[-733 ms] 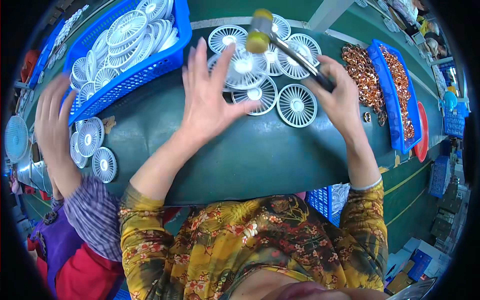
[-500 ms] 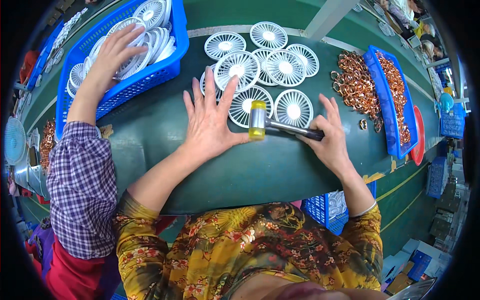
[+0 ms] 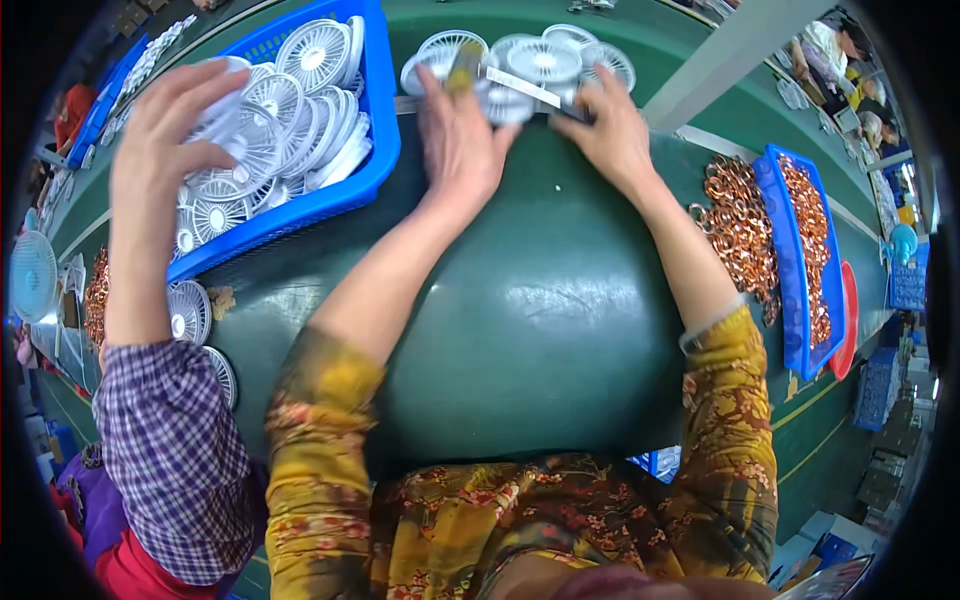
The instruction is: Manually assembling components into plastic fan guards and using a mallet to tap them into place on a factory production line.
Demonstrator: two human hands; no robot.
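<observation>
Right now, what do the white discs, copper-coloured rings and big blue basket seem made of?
White discs: probably plastic, satin, given thin, uniform spokes. Rings: shiny metal, or perhaps coated plastic, judging by bright glints. Blue basket: likely smooth plastic, with even colour and rounded corner.

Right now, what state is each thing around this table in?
Hammer: held by its handle, head blurred
Right hand: closed on the hammer handle
Left hand: fingers spread, at the white discs
White discs: bunched together, some overlapping
Blue basket: heaped with similar discs
Blue tray: holding copper rings
Ring pile: loose, beside the tray
Co-worker's hand: raised at the basket, blurred disc by its fingers
</observation>
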